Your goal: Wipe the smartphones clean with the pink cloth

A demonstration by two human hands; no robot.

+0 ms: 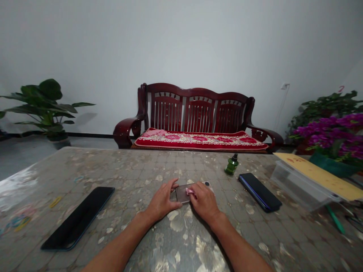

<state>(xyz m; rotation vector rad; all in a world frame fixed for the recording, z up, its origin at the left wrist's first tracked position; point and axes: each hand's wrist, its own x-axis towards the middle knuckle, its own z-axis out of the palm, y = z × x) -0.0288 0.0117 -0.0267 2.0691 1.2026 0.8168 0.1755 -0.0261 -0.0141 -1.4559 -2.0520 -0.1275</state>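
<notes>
A phone (183,192) lies on the table in front of me, with a dark round camera spot showing at its right end. My left hand (163,198) grips its left end, thumb on the near edge and fingers at the far edge. Between the fingers of my right hand (203,198) is a small pink cloth (190,191), pressed onto the phone's surface. Part of the phone is hidden under that hand.
Left of my arms lies a large dark phone (81,217); several coloured bands (22,221) are beyond it. To the right are a green bottle (231,165), stacked dark phones (259,192) and a clear plastic box (300,187). A wooden bench (198,109) stands behind the table (127,170).
</notes>
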